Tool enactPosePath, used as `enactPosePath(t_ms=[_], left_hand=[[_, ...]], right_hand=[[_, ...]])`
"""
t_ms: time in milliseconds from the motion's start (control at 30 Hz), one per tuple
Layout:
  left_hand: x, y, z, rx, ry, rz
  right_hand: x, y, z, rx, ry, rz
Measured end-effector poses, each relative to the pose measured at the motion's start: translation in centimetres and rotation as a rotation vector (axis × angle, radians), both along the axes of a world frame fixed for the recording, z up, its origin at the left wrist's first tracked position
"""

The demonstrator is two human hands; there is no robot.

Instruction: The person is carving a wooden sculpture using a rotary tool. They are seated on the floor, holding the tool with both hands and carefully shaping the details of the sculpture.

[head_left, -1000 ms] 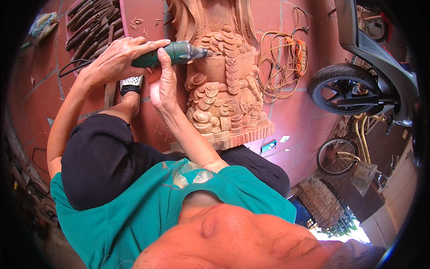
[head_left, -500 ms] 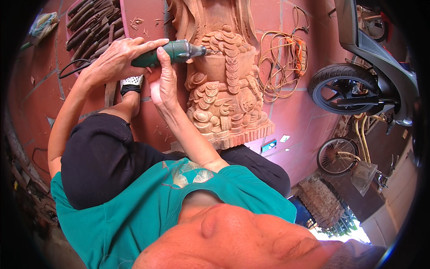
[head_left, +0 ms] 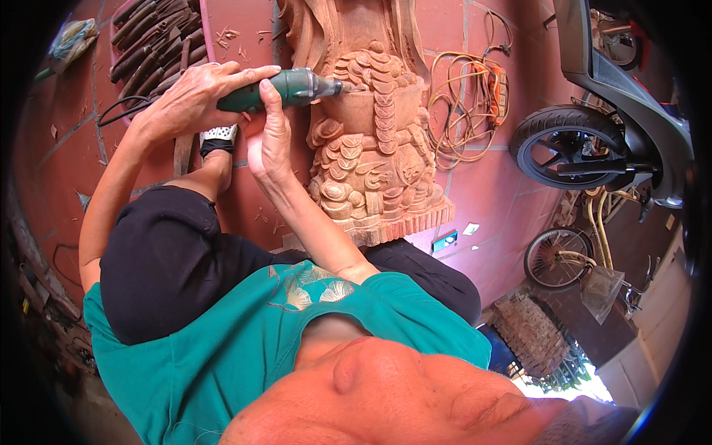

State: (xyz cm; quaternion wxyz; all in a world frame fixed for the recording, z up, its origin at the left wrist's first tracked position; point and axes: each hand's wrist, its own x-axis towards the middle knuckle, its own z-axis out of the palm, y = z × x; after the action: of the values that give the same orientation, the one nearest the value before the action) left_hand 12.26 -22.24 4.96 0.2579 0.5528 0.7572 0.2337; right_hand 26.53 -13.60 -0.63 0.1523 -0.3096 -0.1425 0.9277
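A green rotary tool (head_left: 293,87) lies sideways between my hands, a black cord trailing off its left end. My left hand (head_left: 189,98) wraps round the back of its body, the index finger stretched along the top. Lower down, my right hand (head_left: 271,141) grips it from below near the front, thumb up against the body. The tool's narrow tip points right, at the carved wooden statue (head_left: 368,115), by the left side of a heap of coin shapes above a smooth band. Whether the bit touches the wood I cannot tell.
A pink tray (head_left: 208,33) of wood-handled carving tools (head_left: 152,44) stands at the far left. Wood chips lie on the red tiles. Right of the statue are a coiled orange cord (head_left: 452,111) with a power strip (head_left: 498,95), a motorbike wheel (head_left: 569,146) and a bicycle wheel (head_left: 558,256).
The tool's tip has shifted very slightly to the right along the carving. Both hands keep the same grip.
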Motion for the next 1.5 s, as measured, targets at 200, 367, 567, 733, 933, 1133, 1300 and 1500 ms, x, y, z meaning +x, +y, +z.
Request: enactPosePath(t_ms=[200,367,567,733,933,1133,1300,1500], left_hand=[[0.0,-0.1,-0.3,0.003,0.0,-0.007],[0.1,-0.2,-0.8,0.016,-0.004,0.017],[0.2,-0.2,-0.8,0.007,-0.015,0.033],[0.0,-0.3,-0.3,-0.004,-0.025,0.01],[0.1,-0.3,-0.2,-0.014,-0.037,0.009],[0.2,-0.4,-0.8,0.008,-0.054,0.03],[0.1,-0.5,-0.7,-0.009,-0.075,0.031],[0.0,-0.6,-0.7,0.019,-0.054,0.001]], right_hand=[[0.0,-0.1,0.0,0.01,-0.006,-0.009],[-0.1,0.4,-0.3,-0.001,-0.008,0.029],[0.0,0.5,-0.3,0.0,-0.011,0.037],[0.0,-0.1,0.2,0.016,-0.021,0.007],[0.0,-0.4,0.1,0.041,-0.034,-0.011],[0.0,0.0,-0.6,0.028,-0.035,0.033],[0.1,-0.1,-0.8,0.034,-0.033,0.029],[0.1,-0.5,-0.1,0.053,-0.041,-0.002]])
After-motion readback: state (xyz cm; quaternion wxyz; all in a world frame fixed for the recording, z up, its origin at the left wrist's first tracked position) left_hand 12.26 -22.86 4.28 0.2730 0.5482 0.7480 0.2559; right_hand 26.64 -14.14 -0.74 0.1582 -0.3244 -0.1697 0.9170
